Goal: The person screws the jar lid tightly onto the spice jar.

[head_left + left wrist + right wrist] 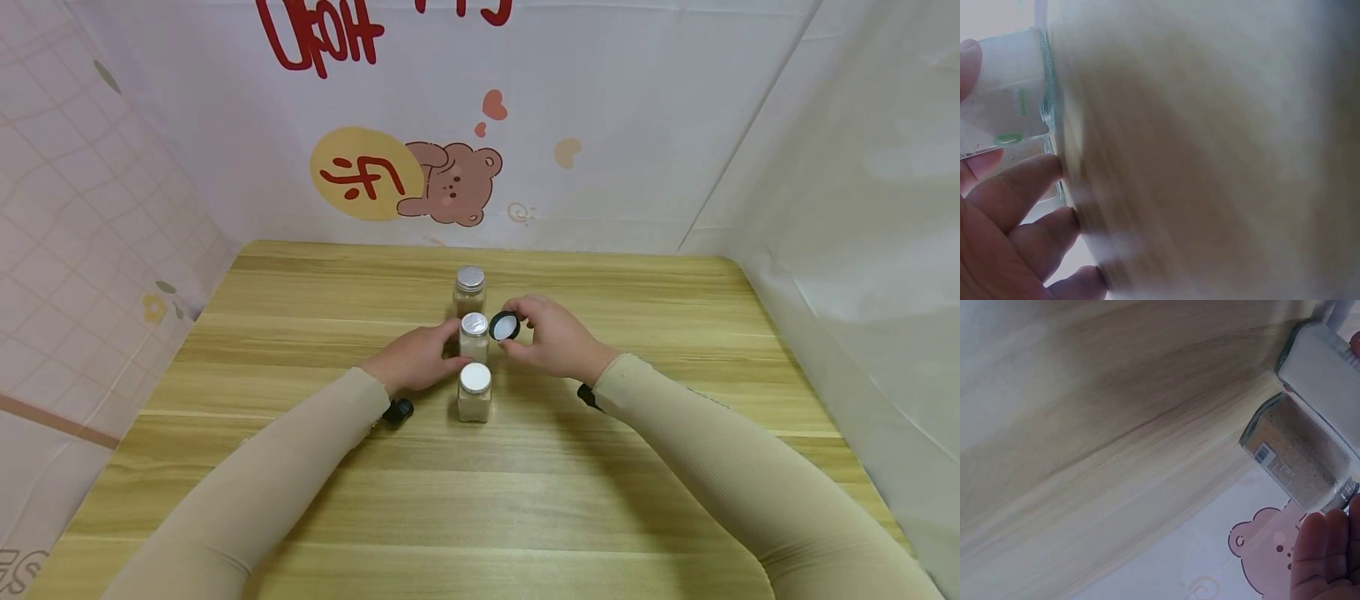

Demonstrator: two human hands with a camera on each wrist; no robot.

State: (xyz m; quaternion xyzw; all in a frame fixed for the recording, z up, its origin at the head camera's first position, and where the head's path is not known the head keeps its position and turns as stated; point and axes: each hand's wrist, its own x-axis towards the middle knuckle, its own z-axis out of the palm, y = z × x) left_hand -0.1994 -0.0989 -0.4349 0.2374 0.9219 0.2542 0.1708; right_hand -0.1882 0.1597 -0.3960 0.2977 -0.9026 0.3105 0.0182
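1. At the left, a beige sleeve [300,467] covers the arm that reaches forward over the wooden table [525,500].
2. On the white backdrop [637,167] beyond the table is a yellow disc [318,171] with a red character, and a brown bear [459,200] is printed next to it.
3. A small black device [400,412] sits at the left wrist.
4. The left hand [416,358] grips the middle jar [474,346] from its left side, thumb toward the near side and a finger toward the far side.
5. Three glass jars stand upright in a row running away from the person. The front jar [475,404] has a white top and pale contents. The middle jar has a silvery top and pale contents. The back jar [470,296] has a silver lid; the right wrist view shows its brown contents and a barcode label [1264,454]. Whether the jars touch is hard to tell.
6. Just right of the middle jar's top, a black lid [513,327] is held raised and tilted, its white inside showing.
7. The right hand [555,337] pinches this lid between thumb and fingers.
8. Another black device [588,396] shows at the right wrist, beside the right sleeve [697,433].
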